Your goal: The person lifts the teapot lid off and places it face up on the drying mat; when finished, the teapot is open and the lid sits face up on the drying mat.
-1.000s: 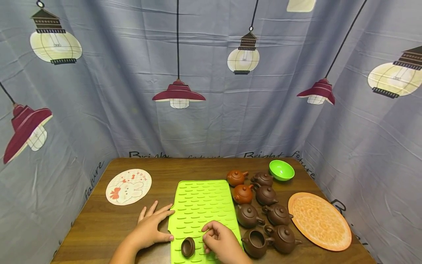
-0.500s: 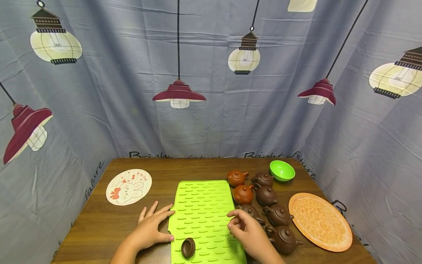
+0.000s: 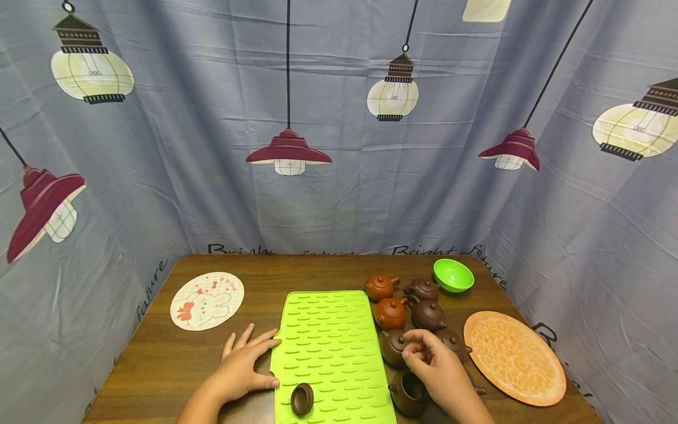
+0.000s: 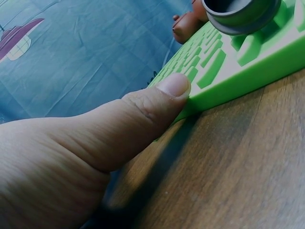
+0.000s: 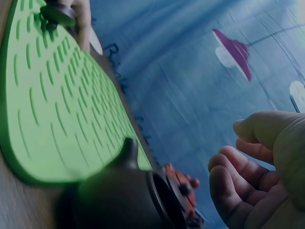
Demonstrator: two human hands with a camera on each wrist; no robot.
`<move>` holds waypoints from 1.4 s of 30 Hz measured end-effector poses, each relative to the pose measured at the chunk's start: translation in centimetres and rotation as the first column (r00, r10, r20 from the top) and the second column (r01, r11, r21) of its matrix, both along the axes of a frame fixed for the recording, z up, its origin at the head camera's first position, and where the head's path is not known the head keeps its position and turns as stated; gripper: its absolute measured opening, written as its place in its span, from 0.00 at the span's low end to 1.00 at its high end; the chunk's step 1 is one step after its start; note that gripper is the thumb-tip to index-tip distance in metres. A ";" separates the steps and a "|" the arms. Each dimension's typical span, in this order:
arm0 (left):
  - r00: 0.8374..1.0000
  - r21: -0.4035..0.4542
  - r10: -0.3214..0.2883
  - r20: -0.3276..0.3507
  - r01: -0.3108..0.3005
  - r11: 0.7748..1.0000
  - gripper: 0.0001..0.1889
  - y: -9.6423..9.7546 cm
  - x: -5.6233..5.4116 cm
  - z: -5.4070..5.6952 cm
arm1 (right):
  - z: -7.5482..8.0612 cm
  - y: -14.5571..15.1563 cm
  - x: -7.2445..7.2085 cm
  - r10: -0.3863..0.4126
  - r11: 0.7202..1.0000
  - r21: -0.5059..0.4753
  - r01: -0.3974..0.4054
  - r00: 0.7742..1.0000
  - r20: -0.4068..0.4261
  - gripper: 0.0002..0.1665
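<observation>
My left hand point(image 3: 241, 365) rests at the left edge of a lime-green ridged mat point(image 3: 328, 335), fingers spread. In the left wrist view the thumb point(image 4: 147, 105) touches the mat's side. A dark brown teapot lid point(image 3: 302, 400) lies knob down on the mat's near left part. My right hand point(image 3: 439, 371) is over the teapots right of the mat, fingers loosely bent and holding nothing. Its fingertips overlap the right side of a lidded dark brown teapot point(image 3: 391, 348) in the head view. Close by stands a lidless dark brown teapot point(image 3: 406, 396), its mouth open upward. The hand partly hides other teapots.
Two reddish-brown teapots point(image 3: 391, 312) and several dark ones point(image 3: 428, 314) stand in two columns beside the mat. Behind them is a green bowl point(image 3: 453, 275). An orange oval placemat point(image 3: 516, 356) lies right, a round rabbit-print mat point(image 3: 208, 300) left. Curtains surround the table.
My right hand has moved right, from over the green mat to over the teapots. The left hand and the lid have stayed in place.
</observation>
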State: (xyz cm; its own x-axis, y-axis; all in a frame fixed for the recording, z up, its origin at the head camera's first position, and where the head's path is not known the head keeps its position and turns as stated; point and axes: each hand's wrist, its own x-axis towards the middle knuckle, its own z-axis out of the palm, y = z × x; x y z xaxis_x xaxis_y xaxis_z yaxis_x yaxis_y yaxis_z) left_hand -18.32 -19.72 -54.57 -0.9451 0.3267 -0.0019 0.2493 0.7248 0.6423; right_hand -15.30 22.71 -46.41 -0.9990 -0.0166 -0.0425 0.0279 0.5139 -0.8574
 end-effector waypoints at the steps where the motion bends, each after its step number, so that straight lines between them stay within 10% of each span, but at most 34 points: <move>1: 1.000 0.000 -0.001 -0.002 0.001 1.000 0.49 0.0 0.0 0.0 | 0.0 0.3 0.0 -0.009 1.000 0.012 0.009 1.000 -0.005 0.18; 24: 0.999 -0.038 -0.003 -0.050 0.001 0.999 0.37 0.3 0.0 -0.2 | -0.4 6.4 1.0 -0.093 0.980 0.165 0.106 0.992 -0.087 0.18; 42: 0.999 -0.030 0.004 -0.037 -0.005 1.000 0.37 0.2 -0.1 -0.3 | -1.0 10.5 1.5 -0.113 0.943 0.320 0.087 0.991 0.065 0.27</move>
State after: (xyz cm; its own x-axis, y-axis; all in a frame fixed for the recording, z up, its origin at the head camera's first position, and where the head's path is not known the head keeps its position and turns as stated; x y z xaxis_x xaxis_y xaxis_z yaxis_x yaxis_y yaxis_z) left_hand -18.45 -19.49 -54.86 -0.9461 0.3232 0.0229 0.2692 0.7450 0.6104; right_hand -13.80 33.17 -47.41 -0.9877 0.1105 -0.1102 0.1557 0.7488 -0.6443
